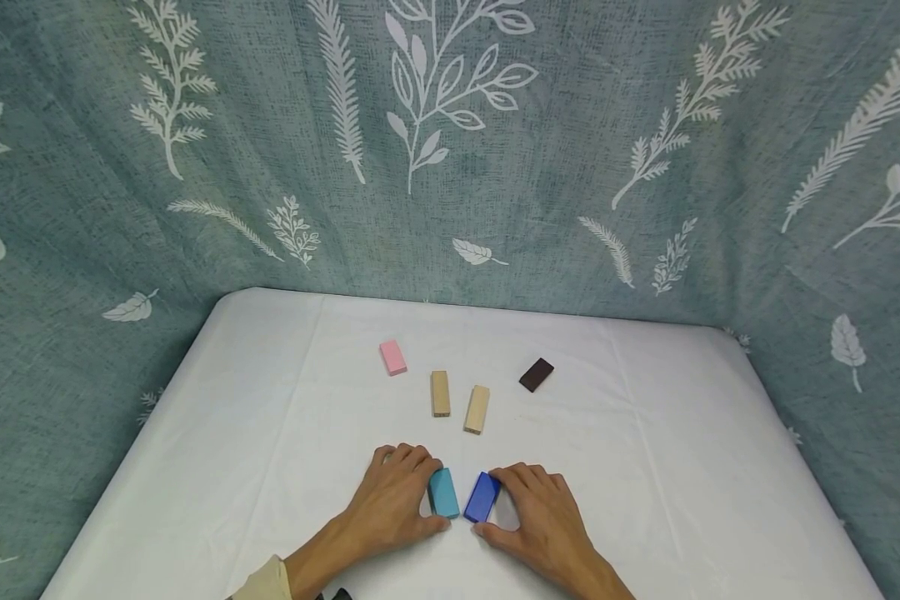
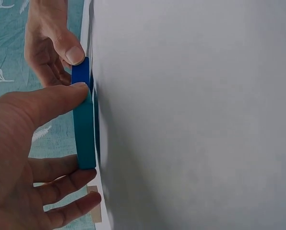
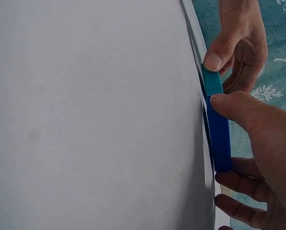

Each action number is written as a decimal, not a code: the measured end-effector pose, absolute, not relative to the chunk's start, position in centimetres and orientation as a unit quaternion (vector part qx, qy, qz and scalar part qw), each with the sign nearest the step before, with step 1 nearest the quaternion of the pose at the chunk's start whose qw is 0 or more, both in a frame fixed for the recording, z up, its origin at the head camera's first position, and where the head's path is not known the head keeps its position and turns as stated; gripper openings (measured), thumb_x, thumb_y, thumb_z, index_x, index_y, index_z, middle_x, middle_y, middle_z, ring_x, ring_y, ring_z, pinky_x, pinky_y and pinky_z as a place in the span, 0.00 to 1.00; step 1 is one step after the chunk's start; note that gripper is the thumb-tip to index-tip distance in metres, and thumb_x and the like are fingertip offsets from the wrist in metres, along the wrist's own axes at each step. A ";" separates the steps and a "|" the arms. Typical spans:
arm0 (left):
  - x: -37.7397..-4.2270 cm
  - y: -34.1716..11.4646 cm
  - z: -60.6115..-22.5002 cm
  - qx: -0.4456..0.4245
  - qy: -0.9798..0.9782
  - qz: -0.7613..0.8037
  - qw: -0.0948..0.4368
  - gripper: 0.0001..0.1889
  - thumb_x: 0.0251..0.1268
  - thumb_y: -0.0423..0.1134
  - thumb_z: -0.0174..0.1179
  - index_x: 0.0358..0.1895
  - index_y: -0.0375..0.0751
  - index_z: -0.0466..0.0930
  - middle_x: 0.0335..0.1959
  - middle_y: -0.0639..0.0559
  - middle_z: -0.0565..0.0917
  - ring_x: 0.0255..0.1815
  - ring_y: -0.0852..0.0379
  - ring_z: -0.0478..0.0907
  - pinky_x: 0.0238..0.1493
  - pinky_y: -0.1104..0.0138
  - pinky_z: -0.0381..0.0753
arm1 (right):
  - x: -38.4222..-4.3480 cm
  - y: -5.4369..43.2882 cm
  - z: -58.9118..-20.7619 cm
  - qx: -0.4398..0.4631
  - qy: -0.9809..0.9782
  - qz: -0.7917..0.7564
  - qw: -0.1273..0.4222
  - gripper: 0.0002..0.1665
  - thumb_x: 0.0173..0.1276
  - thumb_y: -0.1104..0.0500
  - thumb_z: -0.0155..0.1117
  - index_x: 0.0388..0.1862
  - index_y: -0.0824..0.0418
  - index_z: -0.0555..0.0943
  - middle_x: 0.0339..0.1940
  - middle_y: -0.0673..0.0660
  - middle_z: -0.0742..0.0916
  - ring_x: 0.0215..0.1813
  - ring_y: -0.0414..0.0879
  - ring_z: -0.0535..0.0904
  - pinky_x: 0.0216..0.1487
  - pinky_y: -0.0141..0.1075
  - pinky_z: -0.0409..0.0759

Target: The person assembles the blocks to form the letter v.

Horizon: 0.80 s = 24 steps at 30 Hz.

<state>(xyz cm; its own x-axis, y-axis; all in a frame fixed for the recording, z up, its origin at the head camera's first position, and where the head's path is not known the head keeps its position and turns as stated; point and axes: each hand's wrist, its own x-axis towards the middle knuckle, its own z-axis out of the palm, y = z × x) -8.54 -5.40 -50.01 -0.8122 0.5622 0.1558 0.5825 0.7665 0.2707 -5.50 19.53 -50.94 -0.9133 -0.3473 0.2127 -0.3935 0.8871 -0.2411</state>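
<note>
My left hand [image 1: 399, 502] pinches a teal block [image 1: 443, 493] by its two ends, thumb at the near end and fingers at the far end. Likewise, my right hand [image 1: 537, 518] holds a dark blue block [image 1: 482, 497] between thumb and fingers. Both blocks lie on the white cloth, side by side with a narrow gap, their far ends angled apart. In the left wrist view the teal block [image 2: 85, 132] spans from thumb to fingers, with part of the blue block [image 2: 80, 72] behind it. The right wrist view shows the blue block [image 3: 219, 136] gripped the same way.
Beyond the hands lie two plain wooden blocks, one on the left [image 1: 440, 394] and one on the right [image 1: 476, 409]. A pink block [image 1: 393, 357] sits farther back left, a dark brown block [image 1: 536, 375] back right. A patterned green curtain [image 1: 435, 233] rises behind the white table [image 1: 330, 367].
</note>
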 end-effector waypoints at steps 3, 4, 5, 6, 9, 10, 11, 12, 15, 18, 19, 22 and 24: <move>-8.5 -5.3 -50.1 -0.307 -0.939 -0.152 0.031 0.33 0.50 0.64 0.73 0.54 0.45 0.83 0.48 0.54 0.81 0.56 0.52 0.75 0.61 0.46 0.69 | -5.4 19.5 -51.0 0.195 -0.967 0.138 0.087 0.39 0.52 0.29 0.75 0.56 0.52 0.83 0.49 0.47 0.84 0.53 0.46 0.77 0.51 0.46 0.73; -8.5 -5.2 -50.1 -0.308 -0.939 -0.151 0.031 0.33 0.50 0.64 0.73 0.54 0.45 0.83 0.48 0.54 0.81 0.56 0.52 0.75 0.61 0.46 0.69 | -5.4 19.5 -51.0 0.197 -0.966 0.139 0.090 0.39 0.52 0.30 0.75 0.56 0.52 0.83 0.49 0.46 0.84 0.53 0.46 0.77 0.51 0.45 0.73; -8.5 -5.2 -50.1 -0.308 -0.939 -0.149 0.030 0.33 0.50 0.64 0.73 0.54 0.46 0.83 0.48 0.54 0.81 0.56 0.52 0.75 0.61 0.46 0.69 | -5.4 19.5 -51.1 0.198 -0.966 0.139 0.092 0.39 0.52 0.30 0.75 0.56 0.52 0.83 0.49 0.46 0.84 0.53 0.46 0.77 0.50 0.45 0.73; -8.4 -5.2 -50.1 -0.308 -0.939 -0.148 0.030 0.33 0.50 0.64 0.72 0.54 0.46 0.82 0.48 0.54 0.81 0.56 0.52 0.75 0.61 0.46 0.69 | -5.4 19.5 -51.1 0.199 -0.965 0.139 0.095 0.39 0.51 0.30 0.75 0.56 0.52 0.83 0.48 0.46 0.84 0.53 0.46 0.77 0.50 0.45 0.73; -8.3 -5.1 -50.1 -0.309 -0.940 -0.144 0.029 0.33 0.50 0.65 0.72 0.54 0.46 0.82 0.48 0.54 0.81 0.56 0.52 0.75 0.61 0.46 0.69 | -5.3 19.5 -51.2 0.202 -0.964 0.140 0.100 0.39 0.51 0.30 0.76 0.56 0.51 0.83 0.48 0.46 0.83 0.53 0.46 0.77 0.50 0.45 0.73; -8.3 -5.1 -50.1 -0.309 -0.940 -0.142 0.028 0.33 0.50 0.65 0.72 0.54 0.46 0.82 0.49 0.54 0.81 0.56 0.52 0.75 0.61 0.46 0.69 | -5.3 19.5 -51.2 0.202 -0.964 0.140 0.100 0.39 0.51 0.30 0.75 0.56 0.51 0.83 0.48 0.46 0.83 0.53 0.45 0.77 0.50 0.45 0.73; -8.3 -5.0 -50.1 -0.309 -0.940 -0.141 0.028 0.34 0.50 0.65 0.72 0.54 0.46 0.82 0.49 0.55 0.81 0.56 0.52 0.75 0.61 0.46 0.69 | -5.2 19.5 -51.2 0.202 -0.964 0.139 0.100 0.39 0.51 0.30 0.75 0.55 0.51 0.83 0.48 0.45 0.83 0.53 0.46 0.77 0.50 0.45 0.73; -8.2 -5.0 -50.1 -0.309 -0.940 -0.139 0.029 0.34 0.50 0.65 0.72 0.54 0.46 0.83 0.49 0.55 0.81 0.56 0.52 0.75 0.61 0.46 0.69 | -5.2 19.5 -51.2 0.201 -0.965 0.138 0.098 0.39 0.51 0.30 0.75 0.56 0.51 0.83 0.49 0.46 0.83 0.54 0.46 0.77 0.50 0.45 0.73; -8.1 -5.0 -50.0 -0.310 -0.940 -0.138 0.028 0.33 0.50 0.65 0.72 0.54 0.46 0.82 0.48 0.54 0.81 0.56 0.52 0.75 0.61 0.46 0.69 | -5.1 19.4 -51.1 0.196 -0.967 0.135 0.088 0.39 0.52 0.29 0.74 0.56 0.51 0.83 0.49 0.46 0.83 0.54 0.46 0.76 0.50 0.45 0.73; -8.1 -5.1 -50.0 -0.310 -0.940 -0.139 0.024 0.33 0.51 0.64 0.72 0.55 0.46 0.82 0.49 0.54 0.81 0.56 0.52 0.74 0.62 0.46 0.69 | -5.1 19.2 -51.1 0.190 -0.970 0.132 0.076 0.39 0.53 0.29 0.74 0.56 0.52 0.83 0.50 0.47 0.83 0.55 0.47 0.76 0.50 0.45 0.72; -8.0 -5.1 -50.0 -0.310 -0.940 -0.141 0.023 0.33 0.51 0.64 0.72 0.55 0.46 0.82 0.49 0.54 0.81 0.57 0.52 0.74 0.62 0.46 0.69 | -5.1 19.2 -51.1 0.189 -0.971 0.131 0.073 0.39 0.53 0.29 0.73 0.56 0.51 0.82 0.50 0.47 0.83 0.55 0.47 0.76 0.50 0.45 0.72; -8.0 -5.1 -50.0 -0.310 -0.940 -0.142 0.022 0.33 0.51 0.64 0.72 0.55 0.46 0.81 0.49 0.54 0.81 0.57 0.52 0.74 0.62 0.46 0.69 | -5.1 19.1 -51.1 0.187 -0.971 0.129 0.069 0.39 0.54 0.29 0.73 0.56 0.51 0.82 0.51 0.47 0.83 0.55 0.47 0.76 0.50 0.45 0.72; -8.0 -5.1 -50.0 -0.310 -0.940 -0.143 0.023 0.33 0.51 0.64 0.72 0.55 0.45 0.82 0.49 0.54 0.81 0.57 0.52 0.74 0.62 0.46 0.69 | -5.1 19.1 -51.1 0.187 -0.972 0.128 0.067 0.39 0.54 0.29 0.73 0.56 0.51 0.82 0.51 0.47 0.83 0.56 0.47 0.76 0.50 0.45 0.72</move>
<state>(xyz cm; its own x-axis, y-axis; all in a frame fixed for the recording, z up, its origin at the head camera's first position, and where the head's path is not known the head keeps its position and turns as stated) -7.98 -5.14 -49.98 -0.8070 0.5756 0.1319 0.5888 0.7672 0.2545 -5.10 19.11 -51.08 -0.9209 -0.3463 0.1789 -0.3807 0.8975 -0.2226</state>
